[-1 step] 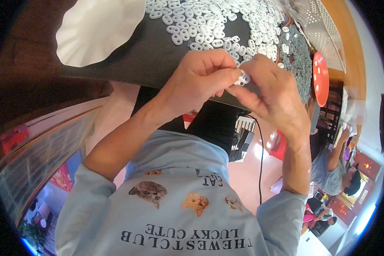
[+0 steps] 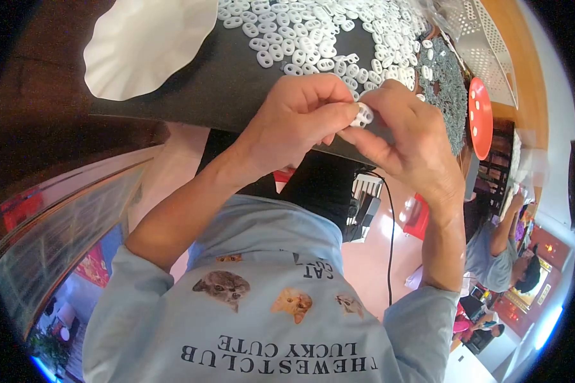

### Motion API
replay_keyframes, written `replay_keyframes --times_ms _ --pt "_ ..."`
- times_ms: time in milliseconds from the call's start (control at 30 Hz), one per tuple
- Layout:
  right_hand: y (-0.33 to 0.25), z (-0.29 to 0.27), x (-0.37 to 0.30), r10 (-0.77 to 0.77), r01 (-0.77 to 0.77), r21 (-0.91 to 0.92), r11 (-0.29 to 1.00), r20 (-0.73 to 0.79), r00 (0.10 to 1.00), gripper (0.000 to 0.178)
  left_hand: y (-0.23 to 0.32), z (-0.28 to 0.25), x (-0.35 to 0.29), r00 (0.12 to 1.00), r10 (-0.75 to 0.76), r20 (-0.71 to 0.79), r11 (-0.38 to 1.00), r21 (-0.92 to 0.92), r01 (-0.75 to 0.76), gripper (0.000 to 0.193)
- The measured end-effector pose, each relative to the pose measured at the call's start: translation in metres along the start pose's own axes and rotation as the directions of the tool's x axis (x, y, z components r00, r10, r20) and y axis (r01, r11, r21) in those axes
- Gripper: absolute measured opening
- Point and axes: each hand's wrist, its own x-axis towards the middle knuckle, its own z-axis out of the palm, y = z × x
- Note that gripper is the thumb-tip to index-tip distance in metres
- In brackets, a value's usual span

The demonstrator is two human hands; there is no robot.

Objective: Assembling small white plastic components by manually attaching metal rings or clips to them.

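My left hand pinches a small white plastic piece with holes between thumb and forefinger, just beyond the near edge of the dark table. From the other side my right hand curls its thumb and fingers round the same piece. Parts of it are covered by the fingertips, so its full shape is hidden. Right behind the hands, many loose white oval pieces with two holes lie spread over the table. A heap of small grey parts borders them on the right.
A white plate with a wavy rim stands at the far left of the dark table. To the right are a red plate with a few white pieces and a perforated white tray. Beyond sits another person. A black cable hangs down.
The white piece has turned very slightly between the fingertips. Both hands are almost where they were.
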Motion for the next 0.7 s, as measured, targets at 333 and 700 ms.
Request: replay_keyframes --times_ms 333,700 --pt "0.004 0.001 -0.004 -0.032 0.032 0.033 0.999 -0.020 0.999 0.030 0.004 0.002 0.005 0.999 -0.047 0.005 0.999 0.019 0.047 0.015" --pt "-0.003 0.008 -0.012 0.099 -0.098 0.009 0.995 -0.036 0.994 0.032 0.005 0.004 0.004 0.999 -0.045 -0.011 0.997 0.060 0.045 0.016"
